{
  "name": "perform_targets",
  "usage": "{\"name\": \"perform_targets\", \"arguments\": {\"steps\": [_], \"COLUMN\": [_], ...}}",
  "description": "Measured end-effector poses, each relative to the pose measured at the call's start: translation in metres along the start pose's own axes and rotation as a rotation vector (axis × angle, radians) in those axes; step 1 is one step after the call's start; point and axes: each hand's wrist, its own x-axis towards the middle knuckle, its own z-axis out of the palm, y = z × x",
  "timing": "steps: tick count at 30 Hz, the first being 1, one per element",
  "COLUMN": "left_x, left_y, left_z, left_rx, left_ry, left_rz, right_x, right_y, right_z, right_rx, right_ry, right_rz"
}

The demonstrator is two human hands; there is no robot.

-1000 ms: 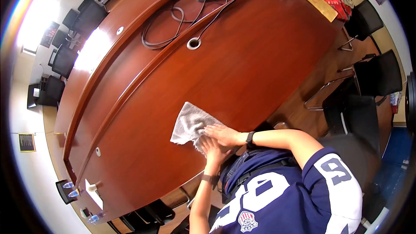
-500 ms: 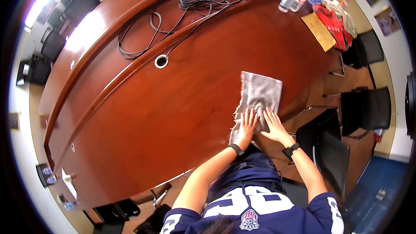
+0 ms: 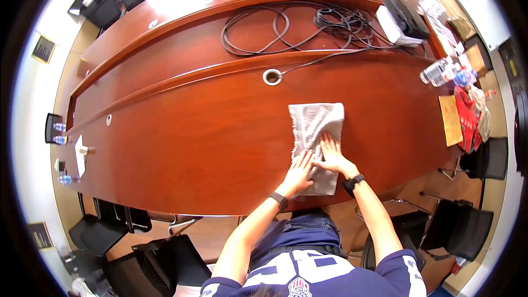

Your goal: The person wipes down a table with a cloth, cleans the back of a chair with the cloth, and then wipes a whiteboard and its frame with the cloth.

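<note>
A grey cloth (image 3: 317, 116) lies spread on the reddish-brown wooden table (image 3: 209, 148), wrinkled in its middle, its lower end at the table's near edge. My left hand (image 3: 298, 174) rests on the cloth's lower left part, palm down, fingers apart and pointing up the cloth. Just right of it, my right hand (image 3: 333, 157) lies flat on the cloth's right side with its fingers spread. Both hands press on the cloth without gripping it.
A round cable hole (image 3: 272, 77) is beyond the cloth. Coiled black cables (image 3: 344, 25) lie in the sunken strip beside a white box (image 3: 393, 27). Plastic bottles (image 3: 437, 71), a yellow envelope (image 3: 450, 121) and a red bag (image 3: 467, 118) are at the right. Chairs (image 3: 165, 264) stand around.
The view has turned and shifted. Over the last second both hands and the cloth have moved along the table to the right, and the hands have come apart from their earlier overlap.
</note>
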Motion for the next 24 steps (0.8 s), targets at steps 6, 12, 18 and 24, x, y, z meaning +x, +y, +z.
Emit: {"name": "perform_targets", "arguments": {"steps": [6, 12, 18, 24], "left_x": [-0.049, -0.031, 0.047, 0.081], "left_y": [-0.090, -0.190, -0.271, -0.297], "left_z": [-0.045, -0.101, -0.154, -0.177], "left_rx": [0.015, 0.107, 0.065, 0.089], "left_ry": [0.080, 0.100, 0.230, 0.175], "left_rz": [-0.306, -0.338, -0.242, -0.308], "right_x": [0.121, 0.203, 0.311, 0.359], "right_y": [-0.112, -0.198, -0.202, -0.197], "right_z": [0.000, 0.000, -0.026, -0.050], "right_rx": [-0.056, -0.084, -0.201, -0.372], "right_ry": [0.017, 0.274, 0.505, 0.401], "right_rz": [-0.252, -0.055, 0.112, 0.090]}}
